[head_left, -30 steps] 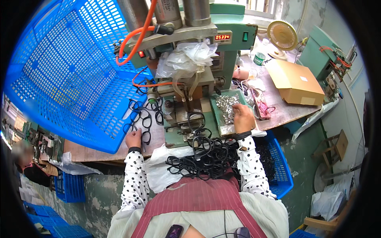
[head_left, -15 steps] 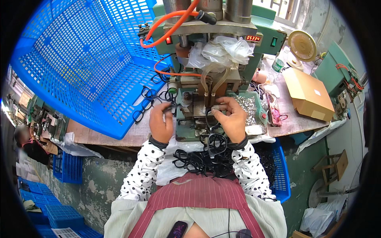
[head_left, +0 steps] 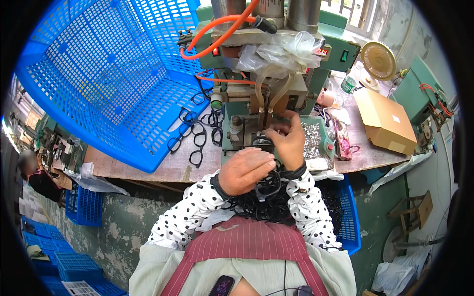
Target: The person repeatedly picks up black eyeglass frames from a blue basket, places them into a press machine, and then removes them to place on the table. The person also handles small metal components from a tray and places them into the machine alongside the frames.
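Observation:
My right hand (head_left: 290, 140) pinches a black eyeglass frame (head_left: 262, 139) at the small metal fixture of a green press (head_left: 237, 140), under two clear tubes (head_left: 266, 93). My left hand (head_left: 247, 170) is just below it, back upward and fingers stretched to the right. It hovers over the heap of black eyeglass frames (head_left: 261, 204) in my lap; its thumb and whatever lies under the palm are hidden. More eyeglass frames (head_left: 198, 143) rest on the table left of the press.
A big blue basket (head_left: 118, 158) lies tipped on the table at left. Right of the press are a tray of small metal parts (head_left: 312, 138) and a cardboard box (head_left: 387, 118). Another blue basket (head_left: 349, 212) stands by my right side. An orange hose (head_left: 222, 19) crosses the press.
My left hand has moved right and toward me, from left of the fixture to over the lap heap. An eyeglass frame now lies on the table where it was. My right hand stays at the fixture.

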Demonstrator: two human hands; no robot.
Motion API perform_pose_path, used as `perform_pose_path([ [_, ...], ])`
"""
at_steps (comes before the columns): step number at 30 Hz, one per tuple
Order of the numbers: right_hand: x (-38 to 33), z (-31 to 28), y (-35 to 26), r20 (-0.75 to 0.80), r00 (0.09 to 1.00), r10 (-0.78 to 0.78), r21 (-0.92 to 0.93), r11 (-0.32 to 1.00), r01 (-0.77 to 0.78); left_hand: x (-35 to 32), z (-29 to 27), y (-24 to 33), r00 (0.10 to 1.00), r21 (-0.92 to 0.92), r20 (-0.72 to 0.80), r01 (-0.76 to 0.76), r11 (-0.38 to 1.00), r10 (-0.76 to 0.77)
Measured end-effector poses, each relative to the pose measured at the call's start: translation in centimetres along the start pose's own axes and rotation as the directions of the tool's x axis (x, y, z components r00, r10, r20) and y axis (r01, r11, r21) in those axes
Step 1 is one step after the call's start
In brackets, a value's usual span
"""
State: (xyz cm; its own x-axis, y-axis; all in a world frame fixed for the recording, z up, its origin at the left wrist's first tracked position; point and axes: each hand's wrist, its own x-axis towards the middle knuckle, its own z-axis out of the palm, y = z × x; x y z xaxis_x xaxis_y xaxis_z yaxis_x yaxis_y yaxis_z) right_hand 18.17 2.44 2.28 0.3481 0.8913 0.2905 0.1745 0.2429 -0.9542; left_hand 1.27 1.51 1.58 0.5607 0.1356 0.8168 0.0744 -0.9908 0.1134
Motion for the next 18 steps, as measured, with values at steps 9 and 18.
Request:
perform_pose_path([
  [9,0.4,-1.9,3.4,-0.015,0.991,-0.130,-0.120,0.985,0.127,3.9,-4.0,-1.1,0.552,-0.325,-0.419,0.649,0.687,-0.720],
  [18,4.8,-6.5,7.9,-0.114,0.993,-0.024,-0.785,0.614,-0.075,4.0,-5.0,-2.6,0.627,-0.420,-0.319,0.579,0.699,-0.711],
])
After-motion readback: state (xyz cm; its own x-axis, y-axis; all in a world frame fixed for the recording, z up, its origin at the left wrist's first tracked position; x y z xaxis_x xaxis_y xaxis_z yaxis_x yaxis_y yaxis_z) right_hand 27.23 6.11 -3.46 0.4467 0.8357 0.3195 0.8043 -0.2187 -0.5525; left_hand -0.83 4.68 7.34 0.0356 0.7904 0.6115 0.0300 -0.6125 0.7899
